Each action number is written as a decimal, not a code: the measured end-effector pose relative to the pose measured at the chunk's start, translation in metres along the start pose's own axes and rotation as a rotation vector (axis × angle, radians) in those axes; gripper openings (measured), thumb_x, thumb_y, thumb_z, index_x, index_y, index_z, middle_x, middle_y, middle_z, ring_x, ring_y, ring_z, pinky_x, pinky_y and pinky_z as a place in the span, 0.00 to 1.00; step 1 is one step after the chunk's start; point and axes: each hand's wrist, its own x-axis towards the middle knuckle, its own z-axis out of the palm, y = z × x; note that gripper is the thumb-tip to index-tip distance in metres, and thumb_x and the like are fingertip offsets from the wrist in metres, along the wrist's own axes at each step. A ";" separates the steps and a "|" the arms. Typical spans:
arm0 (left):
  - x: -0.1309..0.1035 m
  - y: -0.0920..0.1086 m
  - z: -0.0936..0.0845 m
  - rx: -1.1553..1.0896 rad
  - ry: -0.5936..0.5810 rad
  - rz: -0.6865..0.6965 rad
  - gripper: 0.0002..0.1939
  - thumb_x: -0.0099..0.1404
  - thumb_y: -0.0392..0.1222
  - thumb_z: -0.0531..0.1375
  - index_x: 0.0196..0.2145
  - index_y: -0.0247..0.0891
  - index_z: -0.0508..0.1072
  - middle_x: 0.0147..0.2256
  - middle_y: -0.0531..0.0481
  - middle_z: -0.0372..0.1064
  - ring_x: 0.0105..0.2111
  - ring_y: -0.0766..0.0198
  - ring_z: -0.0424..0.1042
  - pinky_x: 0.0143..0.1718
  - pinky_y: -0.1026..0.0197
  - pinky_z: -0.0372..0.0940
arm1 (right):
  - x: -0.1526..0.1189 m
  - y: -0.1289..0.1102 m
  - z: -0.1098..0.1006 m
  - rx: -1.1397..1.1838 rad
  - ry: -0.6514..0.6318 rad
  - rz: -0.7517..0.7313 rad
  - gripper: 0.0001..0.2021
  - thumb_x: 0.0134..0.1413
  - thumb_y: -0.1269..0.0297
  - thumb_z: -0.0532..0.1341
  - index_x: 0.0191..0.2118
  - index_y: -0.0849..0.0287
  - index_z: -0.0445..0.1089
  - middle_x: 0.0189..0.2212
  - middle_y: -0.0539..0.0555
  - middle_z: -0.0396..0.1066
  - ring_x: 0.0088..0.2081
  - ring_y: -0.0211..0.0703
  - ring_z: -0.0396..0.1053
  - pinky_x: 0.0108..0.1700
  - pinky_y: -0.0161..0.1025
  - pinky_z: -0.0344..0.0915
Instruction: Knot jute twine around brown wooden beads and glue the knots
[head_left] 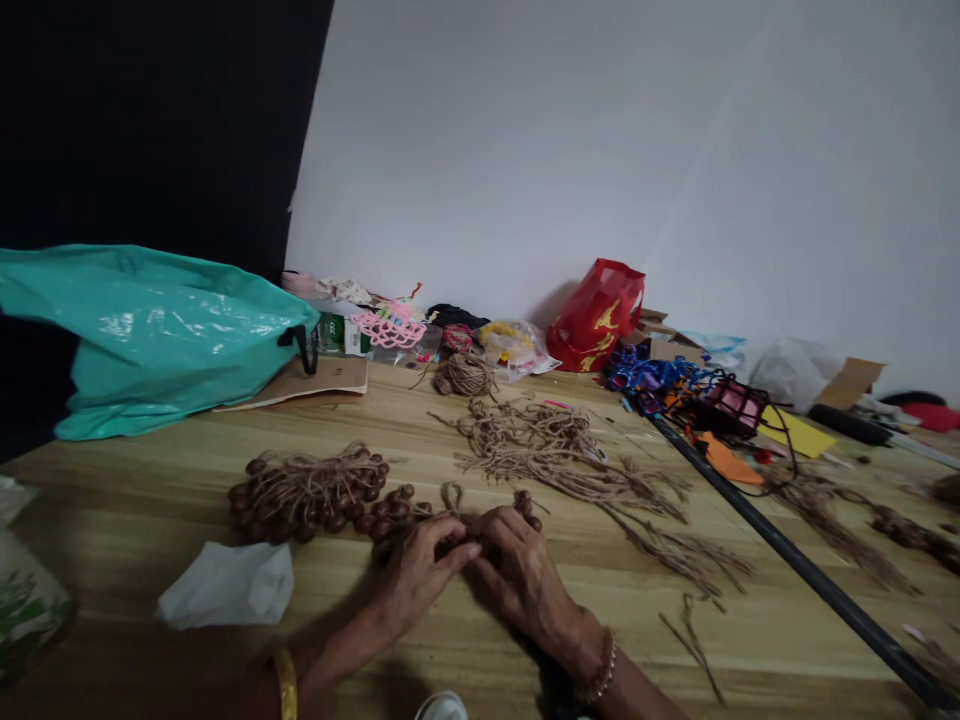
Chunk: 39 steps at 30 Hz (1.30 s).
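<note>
My left hand [427, 565] and my right hand [521, 565] meet over the table, fingertips pinched close together on brown twine. A small twine loop [451, 495] stands up just beyond the fingers. Round brown beads [394, 515] lie against the left hand's far side, and a few more beads [527, 508] show past the right knuckles. The exact spot that the fingers grip is mostly hidden behind them. To the left lies a large bundle of brown beads [307, 500] with twine strands across its top.
Loose twine strands [547, 450] and a twine ball [465, 375] lie beyond my hands. White paper [229, 585] rests at left, near a teal bag [172, 340]. A black bar [787, 550] crosses the right side. A red bag [598, 315] stands against the wall.
</note>
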 end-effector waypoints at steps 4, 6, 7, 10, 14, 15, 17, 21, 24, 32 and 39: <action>0.000 0.000 -0.001 -0.019 -0.012 0.012 0.11 0.61 0.48 0.57 0.29 0.40 0.76 0.30 0.49 0.76 0.35 0.57 0.72 0.38 0.61 0.65 | 0.000 0.000 0.000 0.019 0.016 0.002 0.04 0.61 0.69 0.58 0.42 0.57 0.67 0.35 0.55 0.70 0.36 0.44 0.67 0.38 0.39 0.64; -0.001 0.001 -0.001 -0.026 0.002 0.017 0.12 0.61 0.48 0.57 0.28 0.40 0.76 0.30 0.49 0.76 0.35 0.56 0.72 0.39 0.60 0.65 | 0.001 -0.001 0.000 0.026 0.012 0.004 0.04 0.61 0.69 0.58 0.42 0.57 0.67 0.35 0.54 0.70 0.36 0.44 0.67 0.38 0.39 0.63; -0.001 0.001 -0.001 -0.028 0.007 0.016 0.12 0.61 0.48 0.57 0.28 0.40 0.76 0.30 0.49 0.76 0.35 0.56 0.72 0.39 0.60 0.65 | 0.001 -0.001 -0.001 0.026 0.002 0.006 0.04 0.61 0.70 0.58 0.41 0.57 0.67 0.35 0.54 0.70 0.36 0.44 0.66 0.39 0.39 0.63; -0.001 0.003 -0.001 -0.012 0.006 0.006 0.12 0.61 0.49 0.58 0.27 0.40 0.76 0.29 0.49 0.76 0.35 0.56 0.73 0.39 0.60 0.65 | 0.000 -0.001 -0.001 0.022 -0.018 0.023 0.03 0.61 0.70 0.57 0.40 0.57 0.67 0.35 0.55 0.69 0.36 0.45 0.66 0.40 0.40 0.63; -0.001 0.003 -0.001 -0.003 0.013 -0.029 0.12 0.60 0.49 0.57 0.28 0.39 0.75 0.30 0.48 0.76 0.36 0.55 0.73 0.40 0.59 0.65 | 0.000 -0.002 0.000 0.055 -0.017 0.033 0.06 0.59 0.70 0.59 0.43 0.57 0.67 0.36 0.55 0.69 0.37 0.45 0.66 0.40 0.40 0.64; -0.001 0.003 -0.002 -0.010 0.020 -0.036 0.12 0.60 0.49 0.57 0.29 0.39 0.75 0.31 0.47 0.76 0.37 0.55 0.73 0.40 0.58 0.65 | 0.000 -0.003 0.000 0.058 -0.017 0.029 0.08 0.58 0.71 0.59 0.44 0.57 0.67 0.37 0.55 0.69 0.37 0.45 0.66 0.40 0.41 0.64; -0.001 0.002 -0.003 -0.032 0.035 -0.045 0.13 0.61 0.50 0.56 0.32 0.38 0.75 0.32 0.47 0.76 0.37 0.55 0.73 0.41 0.58 0.65 | 0.001 -0.005 0.000 0.052 -0.010 0.020 0.13 0.56 0.70 0.61 0.47 0.57 0.67 0.38 0.56 0.69 0.39 0.46 0.67 0.42 0.41 0.64; 0.001 0.002 -0.006 -0.145 0.081 -0.059 0.16 0.64 0.53 0.53 0.33 0.39 0.73 0.30 0.49 0.74 0.33 0.58 0.72 0.37 0.59 0.65 | 0.002 -0.007 -0.006 0.152 0.052 0.111 0.17 0.53 0.63 0.64 0.49 0.57 0.66 0.41 0.56 0.69 0.42 0.47 0.67 0.45 0.42 0.65; 0.005 0.006 -0.009 -0.292 0.125 -0.131 0.17 0.62 0.55 0.53 0.30 0.39 0.71 0.25 0.51 0.71 0.27 0.60 0.70 0.30 0.61 0.65 | 0.006 0.000 -0.017 0.348 0.222 0.349 0.14 0.56 0.56 0.61 0.44 0.59 0.68 0.36 0.55 0.70 0.37 0.45 0.69 0.39 0.38 0.67; 0.012 0.009 -0.014 -0.454 0.185 -0.183 0.16 0.57 0.55 0.57 0.26 0.39 0.69 0.23 0.52 0.69 0.22 0.62 0.67 0.24 0.62 0.63 | 0.021 0.015 -0.043 0.602 0.433 0.675 0.20 0.46 0.46 0.66 0.24 0.60 0.66 0.19 0.49 0.63 0.22 0.39 0.62 0.24 0.33 0.59; 0.007 0.004 -0.008 -0.247 0.038 -0.038 0.13 0.58 0.49 0.58 0.25 0.37 0.70 0.21 0.53 0.66 0.24 0.62 0.67 0.26 0.63 0.61 | 0.013 0.029 -0.033 0.664 0.481 0.722 0.20 0.48 0.45 0.63 0.27 0.59 0.65 0.20 0.49 0.65 0.23 0.41 0.65 0.24 0.35 0.61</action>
